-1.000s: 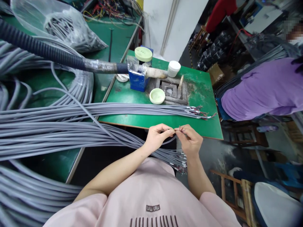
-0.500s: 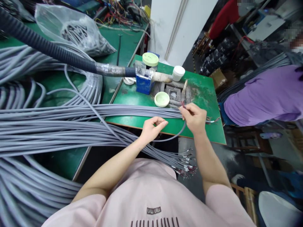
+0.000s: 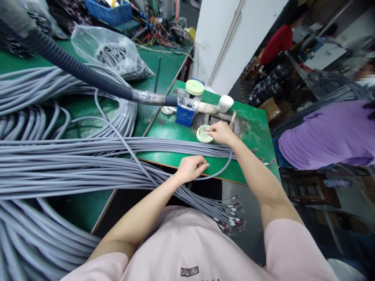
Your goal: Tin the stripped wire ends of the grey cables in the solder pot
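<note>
My right hand (image 3: pixel 223 134) is closed on the stripped end of a grey cable (image 3: pixel 225 166), pinching it. The thin coloured wires (image 3: pixel 206 132) at its tip reach over a small pale green dish (image 3: pixel 200 136). From that hand the cable loops down and back left below my left hand (image 3: pixel 191 168). My left hand hovers at the table's front edge, fingers loosely curled, thumb apart, with nothing visible in it. Beneath my right forearm runs a bundle of grey cables (image 3: pixel 175 146). Another cable bundle (image 3: pixel 205 197) hangs off the edge, its wire ends bare.
A ribbed hose (image 3: pixel 102 84) ends at a blue box (image 3: pixel 184 115) beside a dark, stained block (image 3: pixel 209 120). A white tub (image 3: pixel 225 104) and a brush-like handle (image 3: pixel 233 119) stand behind my right hand. Coiled cables (image 3: pixel 125 113) cover the left. A person in purple (image 3: pixel 325 134) is at right.
My right hand has moved left and away from me, bringing the wire ends from beside the cable bundle to over the dish. My left hand's fingers have curled more. The view has shifted slightly.
</note>
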Motion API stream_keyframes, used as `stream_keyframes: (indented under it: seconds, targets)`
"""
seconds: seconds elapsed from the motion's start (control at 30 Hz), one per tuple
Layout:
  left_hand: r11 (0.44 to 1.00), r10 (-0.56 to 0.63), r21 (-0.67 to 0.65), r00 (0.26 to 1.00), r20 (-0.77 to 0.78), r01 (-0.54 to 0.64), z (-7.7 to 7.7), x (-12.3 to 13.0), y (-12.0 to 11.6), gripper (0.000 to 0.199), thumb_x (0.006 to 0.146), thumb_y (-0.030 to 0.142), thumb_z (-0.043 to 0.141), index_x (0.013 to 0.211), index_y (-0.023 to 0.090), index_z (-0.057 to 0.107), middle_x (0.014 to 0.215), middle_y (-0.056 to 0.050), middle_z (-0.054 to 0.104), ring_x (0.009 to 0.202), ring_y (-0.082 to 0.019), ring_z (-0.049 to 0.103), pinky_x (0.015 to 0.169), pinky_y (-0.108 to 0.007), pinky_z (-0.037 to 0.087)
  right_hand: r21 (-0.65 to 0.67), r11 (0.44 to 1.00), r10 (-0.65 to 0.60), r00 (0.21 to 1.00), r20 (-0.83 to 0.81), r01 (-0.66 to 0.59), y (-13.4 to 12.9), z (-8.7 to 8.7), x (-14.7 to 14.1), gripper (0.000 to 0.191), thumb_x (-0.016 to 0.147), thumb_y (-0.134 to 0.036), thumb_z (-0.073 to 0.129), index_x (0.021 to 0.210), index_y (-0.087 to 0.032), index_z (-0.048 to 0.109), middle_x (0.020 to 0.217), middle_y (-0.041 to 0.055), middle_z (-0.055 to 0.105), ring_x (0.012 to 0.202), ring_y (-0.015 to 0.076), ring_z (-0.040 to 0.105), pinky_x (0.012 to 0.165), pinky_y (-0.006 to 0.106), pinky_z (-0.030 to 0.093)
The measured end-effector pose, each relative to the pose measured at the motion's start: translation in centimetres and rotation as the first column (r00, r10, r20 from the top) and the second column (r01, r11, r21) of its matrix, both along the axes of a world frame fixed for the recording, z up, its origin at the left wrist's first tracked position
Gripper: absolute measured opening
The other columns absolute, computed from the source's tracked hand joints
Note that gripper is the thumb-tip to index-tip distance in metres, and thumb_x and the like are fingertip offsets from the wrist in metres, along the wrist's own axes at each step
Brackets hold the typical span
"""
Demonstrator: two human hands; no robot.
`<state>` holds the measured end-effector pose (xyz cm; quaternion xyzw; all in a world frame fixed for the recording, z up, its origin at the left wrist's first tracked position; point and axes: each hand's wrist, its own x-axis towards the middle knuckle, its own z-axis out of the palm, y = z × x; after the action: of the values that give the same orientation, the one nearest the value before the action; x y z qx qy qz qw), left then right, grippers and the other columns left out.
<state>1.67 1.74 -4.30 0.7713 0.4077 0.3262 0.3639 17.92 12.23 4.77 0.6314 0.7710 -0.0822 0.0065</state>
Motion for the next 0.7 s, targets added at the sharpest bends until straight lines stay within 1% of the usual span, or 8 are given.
stream_keyframes:
  seconds: [0.13, 0.23, 0.4, 0.53, 0.63, 0.7]
  targets:
    - [1.0, -0.01, 0.003, 1.0, 0.005, 0.01, 0.0, -0.1, 0.1, 0.023, 0.086, 0.038, 0.056, 0.078, 0.02, 0.067, 0.06, 0.002, 0.058, 0.056, -0.011, 0.049, 0.057, -0.023, 0.032, -0.047, 0.999, 0.002, 0.997, 0.082, 0.002, 0.3, -0.1, -0.4, 0.025, 0.08, -0.035, 0.058, 0.069, -0.016, 0.07, 0.078, 0.0077, 0.071, 0.071, 0.0175, 0.059, 0.057, 0.026, 0.031]
    - [1.0, -0.016, 0.003, 1.0, 0.004, 0.016, 0.0, -0.1, 0.0, 0.023, 0.087, 0.038, 0.056, 0.079, 0.02, 0.067, 0.062, 0.002, 0.059, 0.058, -0.011, 0.051, 0.058, -0.023, 0.033, -0.059, 0.998, 0.007, 0.991, 0.135, 0.001, 0.4, -0.2, -0.7, 0.024, 0.08, -0.033, 0.057, 0.071, -0.016, 0.071, 0.082, 0.0102, 0.072, 0.076, 0.0206, 0.062, 0.059, 0.027, 0.033]
    - [1.0, -0.021, -0.02, 1.0, 0.004, 0.021, 0.2, -0.2, 0.1, 0.021, 0.086, 0.037, 0.057, 0.079, 0.02, 0.068, 0.062, 0.002, 0.059, 0.058, -0.011, 0.051, 0.058, -0.022, 0.033, -0.065, 0.998, 0.002, 0.987, 0.163, 0.009, 0.5, -0.1, -1.0, 0.024, 0.08, -0.032, 0.056, 0.075, -0.016, 0.073, 0.086, 0.0118, 0.073, 0.081, 0.0226, 0.064, 0.061, 0.027, 0.035]
    - [0.998, -0.028, -0.061, 0.999, -0.017, 0.027, 0.6, -0.2, 0.7, 0.018, 0.085, 0.035, 0.059, 0.078, 0.02, 0.068, 0.061, 0.003, 0.06, 0.056, -0.011, 0.051, 0.057, -0.023, 0.032, -0.013, 1.0, -0.02, 0.997, 0.07, 0.021, 0.7, 1.4, 0.5, 0.022, 0.077, -0.029, 0.056, 0.074, -0.014, 0.072, 0.076, 0.0074, 0.07, 0.071, 0.0177, 0.06, 0.058, 0.026, 0.033]
    - [0.996, -0.042, -0.079, 0.998, -0.051, 0.038, 0.9, -0.2, 1.2, 0.018, 0.084, 0.034, 0.059, 0.079, 0.021, 0.068, 0.062, 0.002, 0.062, 0.058, -0.012, 0.053, 0.057, -0.024, 0.031, 0.046, 0.992, -0.114, 0.993, -0.013, 0.114, 1.3, 2.5, 2.7, 0.021, 0.073, -0.027, 0.056, 0.065, -0.013, 0.069, 0.062, 0.0031, 0.063, 0.061, 0.0139, 0.053, 0.056, 0.025, 0.032]
    - [0.996, -0.042, -0.085, 0.998, -0.045, 0.038, 1.0, -0.3, 1.4, 0.018, 0.084, 0.034, 0.058, 0.079, 0.02, 0.068, 0.062, 0.002, 0.062, 0.058, -0.012, 0.052, 0.056, -0.024, 0.031, 0.06, 0.98, -0.189, 0.981, -0.036, 0.191, 2.0, 2.6, 4.3, 0.02, 0.07, -0.025, 0.057, 0.06, -0.012, 0.068, 0.056, 0.0014, 0.057, 0.058, 0.0127, 0.051, 0.055, 0.024, 0.032]
